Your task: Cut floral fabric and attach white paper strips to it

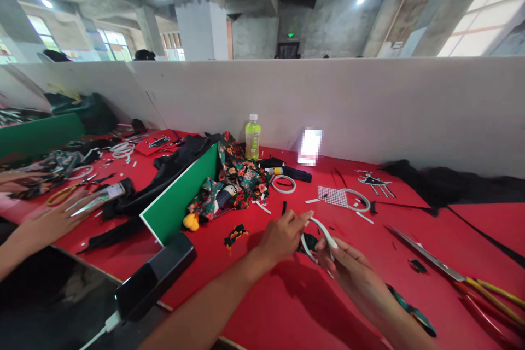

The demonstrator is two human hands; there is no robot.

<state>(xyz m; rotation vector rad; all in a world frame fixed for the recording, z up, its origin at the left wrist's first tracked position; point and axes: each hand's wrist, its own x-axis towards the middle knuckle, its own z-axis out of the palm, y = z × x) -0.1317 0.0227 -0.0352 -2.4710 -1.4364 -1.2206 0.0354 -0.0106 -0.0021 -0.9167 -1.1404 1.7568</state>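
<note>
Between my two hands is a white ring, held above the red tabletop. The fingers of my left hand pinch its upper left part. My right hand has its fingers closed round the ring's lower right side. A piece of dark patterned cloth shows inside the ring; whether a finger touches it is hidden. Left of my left hand lies a small black and orange scrap. Beyond my hands are another white ring, a third ring and a sheet of small beads.
Large scissors lie at the right. Floral cloth, a green bottle and a bright phone stand or lie farther back. A green divider and a power bank are at left, beyond them another person's hand.
</note>
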